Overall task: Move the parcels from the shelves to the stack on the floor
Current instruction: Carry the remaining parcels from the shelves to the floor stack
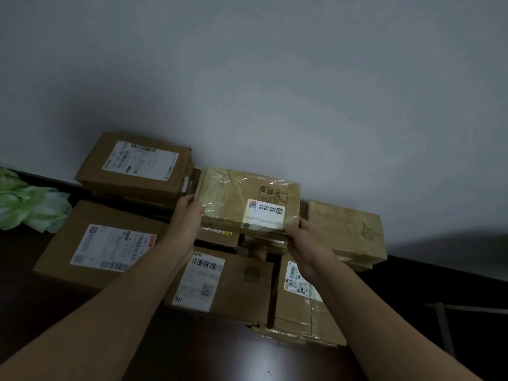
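Observation:
A tape-wrapped cardboard parcel with a small white label sits at the middle of the stack against the wall. My left hand grips its left edge and my right hand grips its near right corner. Around it lie other parcels: a brown box at the back left, a large box at the front left, a labelled box in front, a taped box at the front right and a taped box at the right. Whether the held parcel rests on those below is unclear.
A grey wall rises directly behind the stack. Crumpled green and white plastic lies on the dark floor at the left. A thin metal frame shows at the lower right.

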